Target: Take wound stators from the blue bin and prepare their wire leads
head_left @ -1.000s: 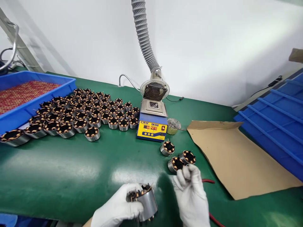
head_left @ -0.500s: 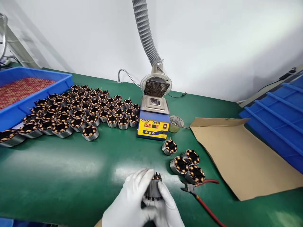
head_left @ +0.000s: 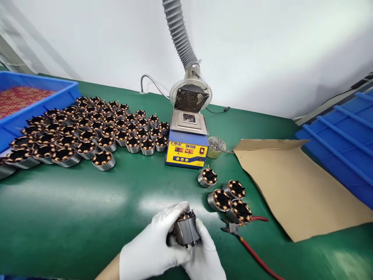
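Observation:
Both my hands wear white gloves and grip one motor stator point(head_left: 187, 231) near the front of the green bench. Its dark ribbed side faces me, with copper windings and black prongs at the top and a thin wire along its side. My left hand point(head_left: 159, 243) wraps it from the left, thumb and forefinger at its upper edge. My right hand point(head_left: 205, 249) holds it from the right and below; some of its fingers are hidden. Right of my hands lie red-handled cutting pliers point(head_left: 233, 228), touching or close beside a small group of stators point(head_left: 220, 200).
Many stators point(head_left: 103, 160) stand in rows at left beside a blue bin point(head_left: 62, 95) of small red pieces. A yellow-fronted solder pot point(head_left: 186, 153) sits below a ducted fan point(head_left: 190, 99). A small bowl point(head_left: 217, 146), cardboard point(head_left: 291, 194) and a blue crate point(head_left: 344, 140) are at right.
The stator has turned in my hands, and a thin wire now shows on its side. My left hand has shifted slightly left. The view has moved a little, and the pot's display digits differ.

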A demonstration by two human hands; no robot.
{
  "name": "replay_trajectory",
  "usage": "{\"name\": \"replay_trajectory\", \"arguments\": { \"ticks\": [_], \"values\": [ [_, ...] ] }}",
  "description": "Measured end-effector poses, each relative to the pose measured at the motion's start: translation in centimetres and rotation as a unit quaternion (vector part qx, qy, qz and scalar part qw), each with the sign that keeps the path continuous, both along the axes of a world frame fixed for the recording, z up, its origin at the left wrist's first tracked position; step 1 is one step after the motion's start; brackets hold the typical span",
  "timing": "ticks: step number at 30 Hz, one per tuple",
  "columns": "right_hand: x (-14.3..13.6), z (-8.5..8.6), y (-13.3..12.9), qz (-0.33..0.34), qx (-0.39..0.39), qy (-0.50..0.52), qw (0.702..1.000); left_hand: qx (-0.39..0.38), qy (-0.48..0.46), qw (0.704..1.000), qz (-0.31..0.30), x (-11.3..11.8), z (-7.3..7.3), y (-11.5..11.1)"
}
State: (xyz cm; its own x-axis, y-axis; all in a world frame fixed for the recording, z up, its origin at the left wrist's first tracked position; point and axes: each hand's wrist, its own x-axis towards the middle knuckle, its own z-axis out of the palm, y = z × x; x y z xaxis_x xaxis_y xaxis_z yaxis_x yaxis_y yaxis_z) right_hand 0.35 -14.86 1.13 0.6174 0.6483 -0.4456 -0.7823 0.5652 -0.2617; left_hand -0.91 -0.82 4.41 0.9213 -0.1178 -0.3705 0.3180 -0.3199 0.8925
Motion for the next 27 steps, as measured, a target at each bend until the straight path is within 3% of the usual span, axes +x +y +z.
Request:
{"name": "replay_trajectory", "arguments": {
  "ticks": [3, 8, 13, 17, 19, 21, 24, 26, 27],
  "values": [
    [0.0, -0.1, 0.1, 0.012, -0.046, 0.004, 0.999, 0.046, -0.045, 0.998, -0.021, 0.3, 0.2, -0.7],
    [0.1, -0.1, 0.1, 0.014, -0.064, 0.013, 0.998, 0.031, -0.067, 0.995, -0.062, 0.7, 0.1, -0.5],
    [0.0, 0.4, 0.3, 0.036, -0.017, -0.043, 0.998, -0.085, -0.039, 0.991, 0.097, 1.4, 0.1, -0.8],
    [0.1, 0.9, 0.3, 0.039, -0.001, -0.037, 0.999, -0.188, -0.057, 0.946, 0.26, 1.9, -0.4, -0.5],
    [0.3, 1.0, 0.2, 0.045, 0.018, -0.005, 0.999, -0.18, -0.075, 0.933, 0.303, 1.5, -0.7, 0.0],
    [0.6, 1.0, 0.2, 0.037, 0.024, 0.01, 0.999, -0.145, -0.044, 0.957, 0.245, 0.7, -1.1, 0.3],
    [0.9, 0.8, 0.3, 0.009, 0.002, 0.008, 1.0, -0.083, 0.0, 0.993, 0.089, -0.4, -1.1, -0.1],
    [0.9, 0.7, 0.3, 0.016, 0.003, 0.006, 1.0, -0.075, -0.014, 0.995, 0.061, -0.6, -0.6, -0.8],
    [0.9, 0.7, 0.3, 0.031, 0.008, 0.004, 0.999, -0.093, -0.014, 0.993, 0.075, -0.4, -0.3, -1.1]
  ]
}}
